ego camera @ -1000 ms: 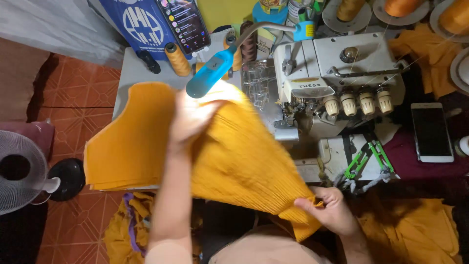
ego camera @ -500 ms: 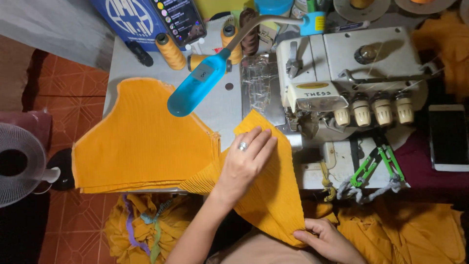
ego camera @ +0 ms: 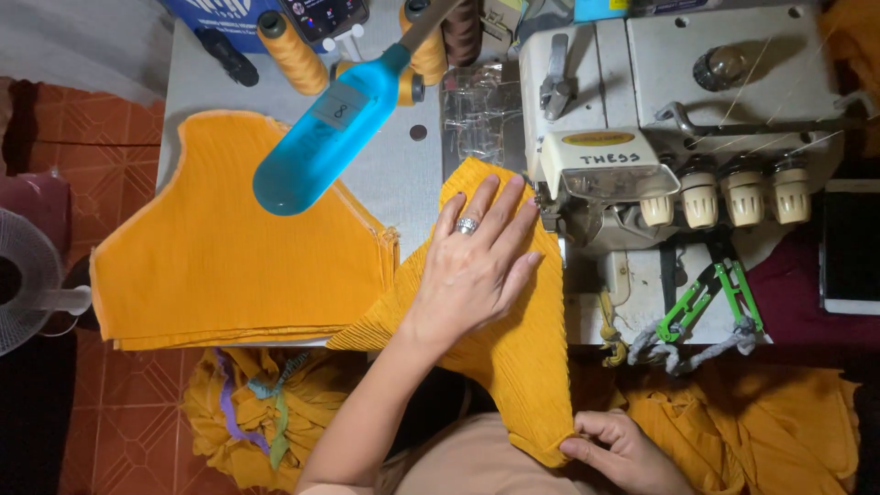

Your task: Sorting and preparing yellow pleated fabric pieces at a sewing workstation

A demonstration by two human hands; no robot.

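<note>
Left hand (ego camera: 477, 266): fingers spread wide, flat on the pleated orange fabric piece (ego camera: 513, 339).
Right hand (ego camera: 623, 449): pinching that piece's near corner.
Beyond left fingertips: white sewing machine (ego camera: 660, 119), presser area just beside.
Left of wrist: stack of orange pieces (ego camera: 229, 266); blue lamp head (ego camera: 321, 151) above.

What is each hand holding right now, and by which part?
The right hand pinches the orange ribbed fabric piece at its near bottom corner. The left hand grips nothing; it lies flat on the fabric's upper part.
</note>
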